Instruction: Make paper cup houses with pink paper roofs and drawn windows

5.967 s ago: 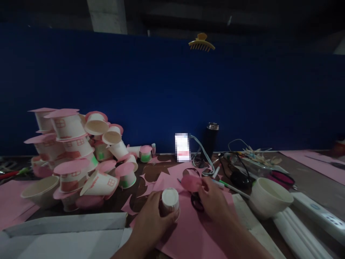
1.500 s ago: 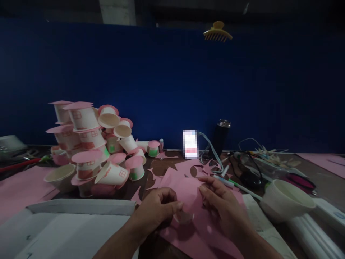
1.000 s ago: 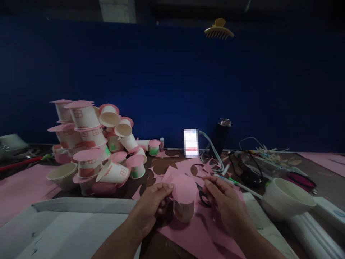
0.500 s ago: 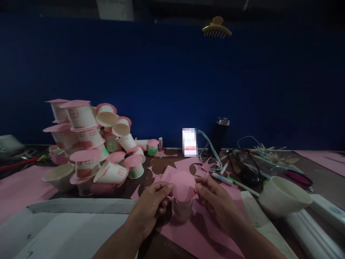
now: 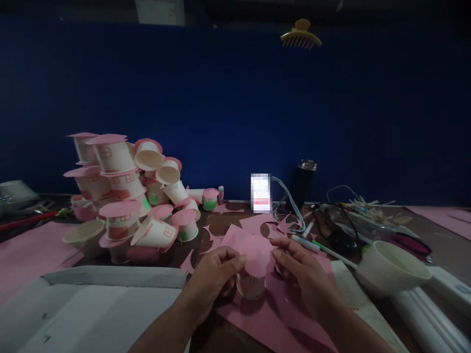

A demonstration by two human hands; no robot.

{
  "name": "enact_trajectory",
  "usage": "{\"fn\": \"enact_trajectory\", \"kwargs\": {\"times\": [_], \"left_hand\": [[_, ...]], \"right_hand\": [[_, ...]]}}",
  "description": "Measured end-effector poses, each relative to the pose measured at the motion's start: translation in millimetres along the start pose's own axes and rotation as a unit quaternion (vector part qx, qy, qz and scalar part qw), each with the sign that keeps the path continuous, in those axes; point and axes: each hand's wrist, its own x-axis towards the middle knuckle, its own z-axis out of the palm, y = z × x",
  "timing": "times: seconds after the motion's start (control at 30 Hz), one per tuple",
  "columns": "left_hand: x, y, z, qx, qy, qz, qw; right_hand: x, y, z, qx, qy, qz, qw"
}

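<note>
A pink paper disc (image 5: pixel 256 256) is held tilted over the top of a small paper cup (image 5: pixel 251 287) with faint reddish drawing on its side. My left hand (image 5: pixel 215 274) pinches the disc's left edge, its thumb lying over the paper. At the opposite edge, my right hand (image 5: pixel 303 272) grips the disc between thumb and index finger. The cup stands upside down on a pink paper sheet (image 5: pixel 287 318). Whether the disc touches the cup's top is hidden.
Left stands a stack of decorated paper cups with pink discs (image 5: pixel 119 186), behind a white tray (image 5: pixel 110 277). Paper scraps (image 5: pixel 287 225), a lit phone (image 5: pixel 260 193), a dark bottle (image 5: pixel 303 186) and markers (image 5: pixel 305 243) lie beyond my hands. White cups (image 5: pixel 393 269) lie tilted at right.
The disc has shifted slightly right over the cup, and my left thumb lies further onto it. The whole view has moved a little.
</note>
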Motion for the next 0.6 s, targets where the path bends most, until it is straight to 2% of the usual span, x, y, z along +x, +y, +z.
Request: {"fn": "enact_trajectory", "kwargs": {"times": [0.17, 0.6], "left_hand": [[2.8, -1.6, -1.0, 0.014, 0.042, 0.01, 0.999], [9.1, -5.0, -4.6, 0.079, 0.076, -0.032, 0.993]], "right_hand": [[1.9, 2.9, -0.8, -0.043, -0.007, 0.024, 0.999], [5.1, 5.0, 4.1, -0.054, 0.025, 0.024, 0.998]]}}
